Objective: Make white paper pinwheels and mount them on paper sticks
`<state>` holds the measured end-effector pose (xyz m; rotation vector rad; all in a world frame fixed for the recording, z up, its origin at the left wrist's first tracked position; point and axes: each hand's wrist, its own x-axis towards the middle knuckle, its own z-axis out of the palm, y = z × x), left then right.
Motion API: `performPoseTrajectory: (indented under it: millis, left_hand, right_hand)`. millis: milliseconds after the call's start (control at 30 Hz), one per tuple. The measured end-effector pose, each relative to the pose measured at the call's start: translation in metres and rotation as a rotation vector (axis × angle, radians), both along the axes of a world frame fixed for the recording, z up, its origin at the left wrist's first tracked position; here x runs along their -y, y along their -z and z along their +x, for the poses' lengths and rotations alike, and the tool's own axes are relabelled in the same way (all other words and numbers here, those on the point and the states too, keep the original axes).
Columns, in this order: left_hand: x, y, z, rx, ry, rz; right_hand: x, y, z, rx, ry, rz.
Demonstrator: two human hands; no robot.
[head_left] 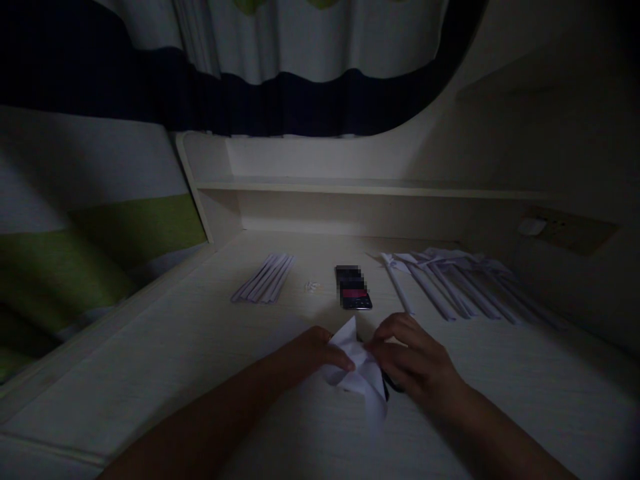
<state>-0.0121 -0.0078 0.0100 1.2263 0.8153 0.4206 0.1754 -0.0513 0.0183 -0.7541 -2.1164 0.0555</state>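
Both hands meet over a crumpled, partly folded sheet of white paper (356, 370) on the pale desk (200, 360). My left hand (320, 352) pinches the sheet's left edge with curled fingers. My right hand (417, 363) grips its right side, fingers closed on the fold. A dark object lies partly hidden under the paper and my right hand.
A stack of folded paper strips (264, 278) lies at the back left. Several rolled paper sticks (453, 283) fan out at the back right. A dark phone (353, 288) and a small pale scrap (313, 285) lie in the middle. A shelf (350, 187) and striped curtain stand behind.
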Motion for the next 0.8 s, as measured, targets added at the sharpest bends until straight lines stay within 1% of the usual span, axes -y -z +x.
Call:
performPoseTrajectory:
  millis: [67,167,300,433,533,633,800]
  left_hand:
    - [-0.0002,-0.0006,0.0002,0.011,0.010,-0.036]
    - [-0.0009,-0.0006,-0.0001,-0.001,0.014,-0.062]
    - [-0.0010,-0.0020,-0.0010,0.021,0.027,-0.077]
    - [-0.0005,-0.0052,-0.0011,0.021,0.032,-0.097]
    - [-0.0008,-0.0062,-0.0007,0.024,0.037,-0.110]
    - [-0.0013,-0.0051,-0.0006,0.029,0.037,-0.120]
    - [-0.0026,-0.0010,-0.0013,0.040,0.041,-0.110]
  right_hand:
    - [0.0010,-0.0004,0.0020,0.125,-0.025,0.069]
    - [0.0025,-0.0007,0.0045,0.204,-0.037,0.069]
    - [0.0041,-0.0035,0.0064,0.246,-0.061,0.057]
    - [0.0032,-0.0049,0.0061,0.283,-0.055,0.076]
    - [0.0018,-0.0051,0.0056,0.310,-0.076,0.085]
    - [0.0021,-0.0064,0.0049,0.333,-0.087,0.068]
    - [0.0053,-0.0086,0.0026,0.357,-0.066,0.019]
